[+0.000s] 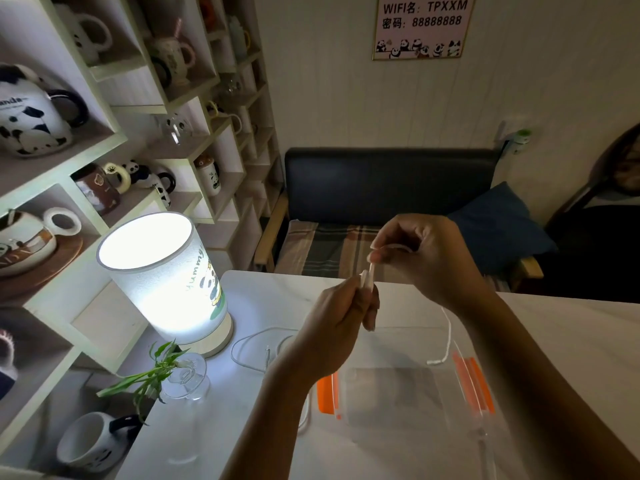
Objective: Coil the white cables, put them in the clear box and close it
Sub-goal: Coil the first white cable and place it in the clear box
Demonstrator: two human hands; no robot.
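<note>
Both my hands are raised above the white table. My left hand (341, 317) pinches a small bundle of white cable (369, 280) at its fingertips. My right hand (420, 252) grips the same cable from above, and a strand (449, 336) hangs down from under that wrist to a plug lying near the box. The clear box (398, 393) with orange latches sits on the table below my hands. A second white cable (249, 344) lies in loose loops on the table to the left, beside the lamp.
A lit cylindrical lamp (166, 275) stands at the table's left, with a glass vase holding a green plant (183, 379) in front of it. Shelves of panda mugs (69, 133) fill the left wall. A dark bench (388, 188) sits beyond the table.
</note>
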